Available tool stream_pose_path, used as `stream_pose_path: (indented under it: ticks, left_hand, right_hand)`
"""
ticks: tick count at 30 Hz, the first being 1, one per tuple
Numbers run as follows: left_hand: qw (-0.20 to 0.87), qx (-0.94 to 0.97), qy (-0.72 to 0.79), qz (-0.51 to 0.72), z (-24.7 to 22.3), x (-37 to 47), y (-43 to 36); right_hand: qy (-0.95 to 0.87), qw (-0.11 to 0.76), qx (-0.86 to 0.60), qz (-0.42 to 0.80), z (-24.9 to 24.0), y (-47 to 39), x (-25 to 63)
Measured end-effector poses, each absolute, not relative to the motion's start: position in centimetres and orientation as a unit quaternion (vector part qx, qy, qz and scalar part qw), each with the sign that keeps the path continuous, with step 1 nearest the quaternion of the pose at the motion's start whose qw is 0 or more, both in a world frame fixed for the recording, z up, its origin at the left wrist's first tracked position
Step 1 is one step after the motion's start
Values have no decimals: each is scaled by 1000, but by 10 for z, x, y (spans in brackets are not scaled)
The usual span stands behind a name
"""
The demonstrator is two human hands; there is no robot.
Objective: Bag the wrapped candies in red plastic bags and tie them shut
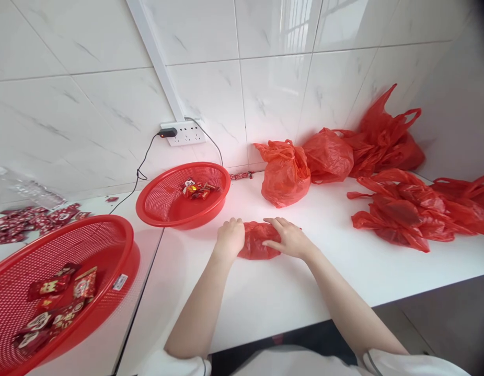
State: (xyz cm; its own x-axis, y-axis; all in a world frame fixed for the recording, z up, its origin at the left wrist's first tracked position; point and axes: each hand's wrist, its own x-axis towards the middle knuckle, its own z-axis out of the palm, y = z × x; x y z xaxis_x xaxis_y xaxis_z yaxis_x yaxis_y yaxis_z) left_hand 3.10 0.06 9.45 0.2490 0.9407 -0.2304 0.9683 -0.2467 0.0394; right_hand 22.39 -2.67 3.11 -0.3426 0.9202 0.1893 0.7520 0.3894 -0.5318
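A red plastic bag [257, 243] lies bunched on the white tabletop in front of me. My left hand [231, 237] has its fingers curled closed at the bag's left edge. Resting on the bag's right side, my right hand [286, 237] has its fingers stretched out and thumb apart. What the bag holds, if anything, cannot be made out. Just beyond my left hand stands a red mesh basket [167, 209] with a few wrapped snacks [198, 188] in it.
A larger red basket [126, 235] holds several wrapped snacks [56, 303] at the left. More packets [34, 222] and a clear bottle [34, 190] lie behind it. Filled red bags [287, 175] line the wall, with crumpled ones [406, 209] at right. A power strip [185, 133] is on the wall.
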Motion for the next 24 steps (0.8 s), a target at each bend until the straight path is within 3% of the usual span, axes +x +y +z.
stream_pose_path:
  ticks: [5, 9, 15, 24]
  left_hand:
    - [82, 772, 627, -64, 108, 7, 16]
    - [228, 760, 607, -41, 121, -9, 20]
    - [300, 778, 552, 3, 126, -11, 17]
    - [298, 792, 532, 8, 135, -24, 4]
  right_hand:
    - [-721, 287, -590, 221, 39, -27, 254]
    - [-676, 365, -601, 221, 44, -28, 272]
    - [-775, 354, -515, 94, 36, -20, 238]
    - [-820, 305, -466, 132, 10, -33, 212]
